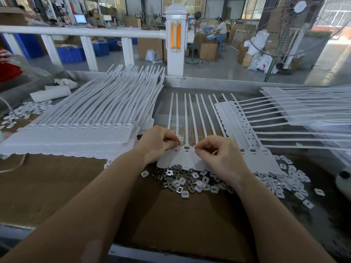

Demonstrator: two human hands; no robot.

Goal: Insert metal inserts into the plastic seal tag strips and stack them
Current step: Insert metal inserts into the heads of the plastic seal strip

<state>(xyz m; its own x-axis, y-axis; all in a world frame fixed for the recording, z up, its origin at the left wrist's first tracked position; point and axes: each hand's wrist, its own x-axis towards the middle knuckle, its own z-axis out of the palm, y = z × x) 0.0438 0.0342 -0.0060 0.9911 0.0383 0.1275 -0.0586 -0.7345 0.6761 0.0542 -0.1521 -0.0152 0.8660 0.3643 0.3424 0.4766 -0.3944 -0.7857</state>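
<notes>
pinching: my left hand (158, 143) has thumb and forefinger curled together at the head of the seal tag strip (187, 156); what sits between the fingertips is too small for me to tell.
right hand: my right hand (218, 152) is curled the same way, fingertips nipped on the strip's top edge, just beside the left.
strip: it lies flat between my hands, thin tails fanning away from me, tag ends toward me.
inserts: a pile of metal inserts (182, 182) lies just below the tag ends, on the cardboard (57, 179).
left stack: a stack of strips (79, 130) lies to my left.
right stack: more strips (296, 118) lie spread to my right.
far side: a white railing (83, 33) and a fan (296, 25).
</notes>
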